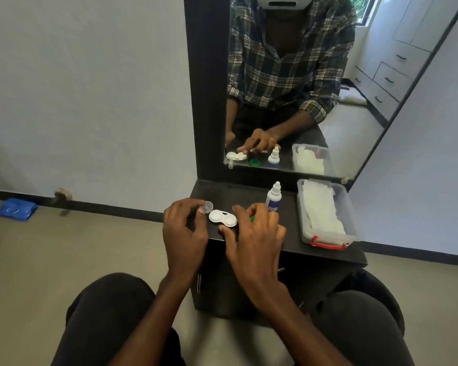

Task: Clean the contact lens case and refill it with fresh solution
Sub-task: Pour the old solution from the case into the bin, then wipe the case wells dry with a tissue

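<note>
Lying open on the dark cabinet top [288, 233], the white contact lens case [223, 218] shows both wells uncovered, between the two hands. A clear cap [208, 206] sits just beside its far left end, and the left hand [184, 231] has its fingertips curled at that cap, touching or nearly so. The right hand [254, 233] hovers with fingers spread over a green cap [252, 219], thumb near the case's right well; whether it grips anything I cannot tell. Behind it stands the solution bottle [274, 197], upright. Further right sits a clear plastic box [328, 235] of white tissues [321, 210], below the mirror [302, 88].
</note>
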